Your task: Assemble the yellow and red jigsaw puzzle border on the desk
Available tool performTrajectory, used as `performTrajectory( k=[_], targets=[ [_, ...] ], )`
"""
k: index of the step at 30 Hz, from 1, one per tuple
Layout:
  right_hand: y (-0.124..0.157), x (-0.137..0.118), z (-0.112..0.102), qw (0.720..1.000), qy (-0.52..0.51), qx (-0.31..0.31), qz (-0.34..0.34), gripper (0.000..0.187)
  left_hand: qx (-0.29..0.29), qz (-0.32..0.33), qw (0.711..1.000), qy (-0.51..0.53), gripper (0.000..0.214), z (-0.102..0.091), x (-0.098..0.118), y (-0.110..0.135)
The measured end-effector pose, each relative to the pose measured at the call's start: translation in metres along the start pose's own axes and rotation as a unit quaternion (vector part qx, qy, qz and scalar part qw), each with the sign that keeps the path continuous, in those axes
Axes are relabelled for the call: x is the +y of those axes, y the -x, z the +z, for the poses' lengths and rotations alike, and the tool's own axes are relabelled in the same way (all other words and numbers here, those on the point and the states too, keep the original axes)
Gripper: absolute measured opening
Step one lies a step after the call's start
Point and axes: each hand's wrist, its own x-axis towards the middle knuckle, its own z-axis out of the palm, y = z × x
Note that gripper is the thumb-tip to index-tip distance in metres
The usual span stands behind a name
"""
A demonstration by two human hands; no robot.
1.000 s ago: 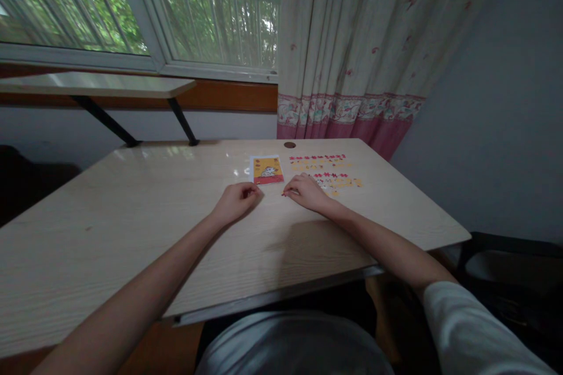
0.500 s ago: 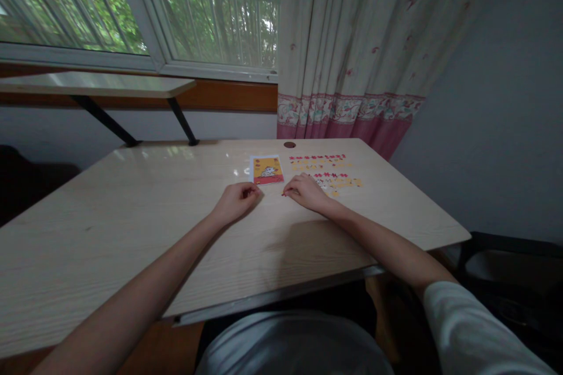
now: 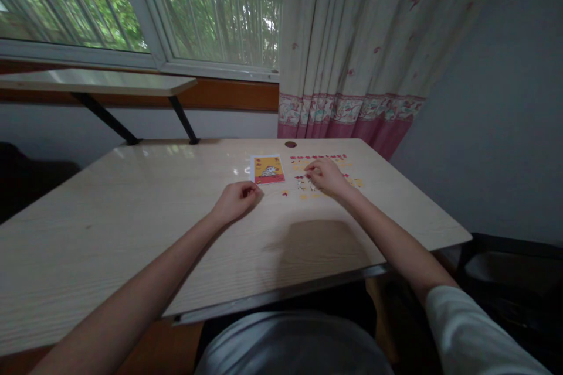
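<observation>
Small jigsaw pieces (image 3: 318,157) in red, yellow and white lie in rows on the table. My right hand (image 3: 328,176) is over the rows, fingers bent and drawn together at the edge of the red pieces; anything between its fingertips is too small to make out. A lone yellow-and-red jigsaw piece (image 3: 285,194) lies left of the rows. My left hand (image 3: 235,200) rests on the table with its fingers curled together, just below a picture card (image 3: 269,170) showing a white animal on yellow and red. What that hand may hold is hidden.
The pale wooden table (image 3: 145,205) has a round cable hole (image 3: 291,144) near its back edge. A raised shelf (image 3: 97,82) on black struts stands at the back left. Behind hang curtains (image 3: 347,41) beside a window. A dark chair (image 3: 514,269) is at the right.
My right hand has moved right and back, from the lone piece to over the rows. That piece now lies free on the table. My left hand stays nearly in place.
</observation>
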Motion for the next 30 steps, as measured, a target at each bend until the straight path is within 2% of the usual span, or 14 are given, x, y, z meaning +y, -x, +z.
performTrajectory(
  k=[4, 8, 11, 14, 19, 22, 25, 28, 30],
  targets=[
    [0.002, 0.058, -0.024, 0.992, 0.070, 0.012, 0.107, 0.022, 0.003, 0.000, 1.000, -0.004, 0.027, 0.000, -0.001, 0.000],
    [0.015, 0.109, -0.037, 0.972, 0.122, 0.011, 0.200, 0.026, 0.003, 0.012, 1.000, -0.006, 0.025, 0.001, -0.004, -0.001],
    [0.022, 0.130, -0.038, 0.962, 0.122, 0.006, 0.243, 0.027, 0.007, 0.017, 1.000, -0.008, 0.025, 0.001, -0.006, -0.001],
    [0.025, 0.138, -0.035, 0.958, 0.113, -0.010, 0.263, 0.029, 0.008, 0.019, 1.000, -0.010, 0.026, 0.001, -0.006, 0.000],
    [0.025, 0.139, -0.030, 0.958, 0.109, -0.036, 0.264, 0.029, 0.003, 0.012, 1.000, -0.007, 0.026, -0.001, -0.003, 0.000],
    [0.019, 0.129, -0.026, 0.961, 0.119, -0.028, 0.249, 0.030, 0.001, 0.009, 1.000, -0.005, 0.024, -0.002, -0.002, 0.000],
    [0.003, 0.105, -0.018, 0.977, 0.126, -0.038, 0.170, 0.030, 0.005, 0.011, 1.000, -0.010, 0.023, -0.001, -0.004, 0.000],
    [-0.022, 0.074, -0.007, 0.988, 0.099, -0.095, 0.066, 0.027, 0.009, 0.015, 1.000, -0.014, 0.022, -0.001, -0.006, 0.000],
    [-0.040, 0.053, -0.001, 0.988, 0.076, -0.133, 0.027, 0.025, 0.009, 0.017, 1.000, -0.015, 0.021, -0.002, -0.006, 0.001]
  ],
)
